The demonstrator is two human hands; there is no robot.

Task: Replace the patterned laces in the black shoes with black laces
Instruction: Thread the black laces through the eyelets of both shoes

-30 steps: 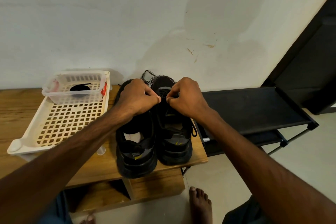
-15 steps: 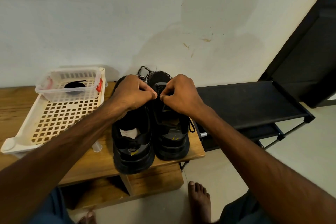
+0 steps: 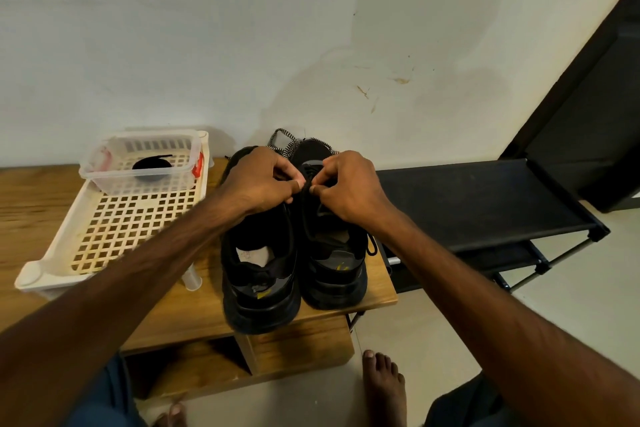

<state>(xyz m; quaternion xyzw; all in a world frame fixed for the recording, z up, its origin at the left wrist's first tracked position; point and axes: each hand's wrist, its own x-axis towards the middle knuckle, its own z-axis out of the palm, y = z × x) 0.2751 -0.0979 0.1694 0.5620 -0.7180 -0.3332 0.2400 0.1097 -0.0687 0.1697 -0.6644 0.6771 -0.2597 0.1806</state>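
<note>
The left shoe [image 3: 259, 274] and right shoe [image 3: 337, 263], both black, stand touching side by side at the right end of the wooden surface [image 3: 31, 211], toes toward the far wall [image 3: 207, 45]. Their heels reach the near edge, and the right shoe's outer side lies just beside the right edge.

Over the right shoe's lacing the left hand [image 3: 259, 184] and right hand [image 3: 349, 185] meet, almost touching. The fingers [image 3: 294, 185] of each are curled, thumb against forefinger, pinching a black lace [image 3: 304, 211]. The lace drops along the shoe's opening, and one end loops out on the right, close to the surface's right edge.

The patterned laces [image 3: 282, 142] lie on the far side of the toes, by the wall.

Left of the shoes sits a white lattice tray [image 3: 114, 236], its near-left corner close to the near edge. At its far end a clear tub [image 3: 104, 180] holds a coiled spare lace [image 3: 152, 166].

A narrow strip of wood shows between tray and left shoe, and a wider stretch left of the tray. A lower black rack [image 3: 478, 204] stands just beside the right edge. A bare foot [image 3: 384, 388] rests on the floor nearby.
</note>
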